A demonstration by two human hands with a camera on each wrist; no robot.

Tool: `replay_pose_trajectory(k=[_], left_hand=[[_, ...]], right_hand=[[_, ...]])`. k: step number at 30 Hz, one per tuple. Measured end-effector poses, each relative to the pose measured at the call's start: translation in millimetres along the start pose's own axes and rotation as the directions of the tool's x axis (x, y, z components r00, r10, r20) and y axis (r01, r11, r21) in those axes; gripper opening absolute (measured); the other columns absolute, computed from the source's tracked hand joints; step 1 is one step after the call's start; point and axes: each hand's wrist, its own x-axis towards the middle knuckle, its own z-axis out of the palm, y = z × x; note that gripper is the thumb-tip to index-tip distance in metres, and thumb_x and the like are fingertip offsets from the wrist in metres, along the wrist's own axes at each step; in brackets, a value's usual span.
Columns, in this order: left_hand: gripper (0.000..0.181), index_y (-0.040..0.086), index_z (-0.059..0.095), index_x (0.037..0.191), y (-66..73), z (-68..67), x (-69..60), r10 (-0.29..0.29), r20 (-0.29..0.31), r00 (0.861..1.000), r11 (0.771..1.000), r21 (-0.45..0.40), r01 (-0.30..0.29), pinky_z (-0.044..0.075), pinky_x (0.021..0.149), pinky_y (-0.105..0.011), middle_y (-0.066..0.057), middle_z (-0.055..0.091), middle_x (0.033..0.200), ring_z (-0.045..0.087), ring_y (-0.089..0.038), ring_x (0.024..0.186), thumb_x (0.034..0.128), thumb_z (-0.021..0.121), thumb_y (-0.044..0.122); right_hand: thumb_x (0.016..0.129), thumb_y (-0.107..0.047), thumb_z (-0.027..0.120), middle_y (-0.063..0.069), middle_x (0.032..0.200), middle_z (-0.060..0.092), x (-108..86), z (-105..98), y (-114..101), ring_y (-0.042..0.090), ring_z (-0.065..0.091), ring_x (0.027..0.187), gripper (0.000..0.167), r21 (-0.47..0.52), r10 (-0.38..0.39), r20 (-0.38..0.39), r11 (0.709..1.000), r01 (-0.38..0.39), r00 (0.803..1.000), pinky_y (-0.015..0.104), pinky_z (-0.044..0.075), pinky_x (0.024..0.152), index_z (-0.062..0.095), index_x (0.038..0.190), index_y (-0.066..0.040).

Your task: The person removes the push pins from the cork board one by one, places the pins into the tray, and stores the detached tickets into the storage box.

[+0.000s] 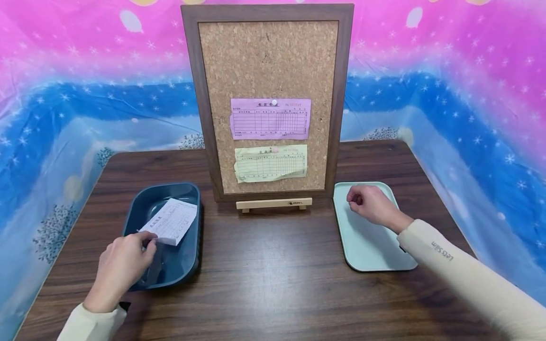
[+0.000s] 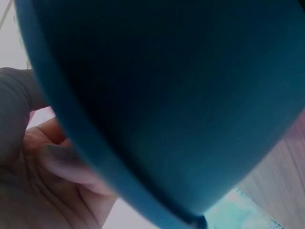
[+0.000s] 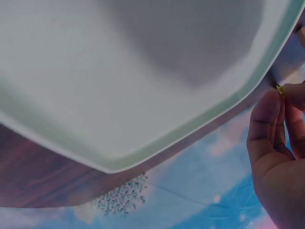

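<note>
White printed paper [image 1: 170, 220] lies partly in the dark blue tray [image 1: 198, 237], its near corner pinched between thumb and fingers of the left hand [image 1: 123, 263]. In the left wrist view the blue tray [image 2: 190, 105] hides most of what the left hand [image 2: 62, 167] holds. Above the pale green tray [image 1: 367, 251], the right hand [image 1: 375, 206] has its fingertips together. The right wrist view shows a small yellow pin [image 3: 279, 89] pinched between thumb and finger of the right hand [image 3: 281, 157], beside the pale tray [image 3: 95, 95].
A framed cork board [image 1: 268, 61] stands on a small wooden easel [image 1: 274, 204] at the middle back. On it hang a purple slip [image 1: 270, 125] with a white pin [image 1: 274, 102] and a pale green slip [image 1: 270, 166] below. Patterned cloth [image 1: 426, 104] surrounds the wooden table [image 1: 264, 274].
</note>
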Motion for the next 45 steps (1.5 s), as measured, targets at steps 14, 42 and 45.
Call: replay_pose_trajectory(k=[14, 42, 45], left_hand=[[0.017, 0.001, 0.073, 0.096, 6.9, 5.4, 1.8, 0.014, 0.133, 0.991, 1.000, 0.025, -0.017, 0.029, 0.043, -0.030, 0.000, 0.054, 0.056, 0.043, -0.016, 0.047, 0.0872, 0.065, 0.013], [0.019, 0.008, 0.072, 0.101, -6.1, 13.1, 1.8, 0.067, 0.243, 0.968, 0.998, -0.007, -0.068, 0.034, 0.045, -0.031, 0.001, 0.053, 0.060, 0.044, -0.013, 0.046, 0.0835, 0.069, 0.017], [0.020, 0.007, 0.071, 0.101, -5.7, 11.6, 1.3, 0.092, 0.226, 0.970, 0.996, -0.027, -0.088, 0.034, 0.044, -0.031, 0.002, 0.050, 0.058, 0.044, -0.013, 0.045, 0.0837, 0.069, 0.015]], right_hand=[[0.081, 0.002, 0.064, -0.002, 0.070, 0.059, 7.8, 5.6, 15.0, 0.012, 0.055, 0.065, 0.007, 0.034, 0.050, 0.060, 0.998, -0.052, 0.997, 0.032, 0.045, 0.060, 0.063, 0.080, -0.005], [0.082, -0.002, 0.067, -0.004, 0.072, 0.060, 14.6, 18.9, 11.9, 0.011, 0.056, 0.066, 0.005, 0.038, 0.049, 0.113, 0.998, -0.053, 0.992, 0.032, 0.045, 0.061, 0.065, 0.080, -0.007], [0.083, -0.004, 0.066, -0.003, 0.073, 0.061, 15.2, 14.6, 4.9, 0.011, 0.056, 0.066, 0.002, 0.041, 0.041, 0.092, 0.998, -0.045, 0.995, 0.032, 0.046, 0.060, 0.065, 0.085, -0.005]])
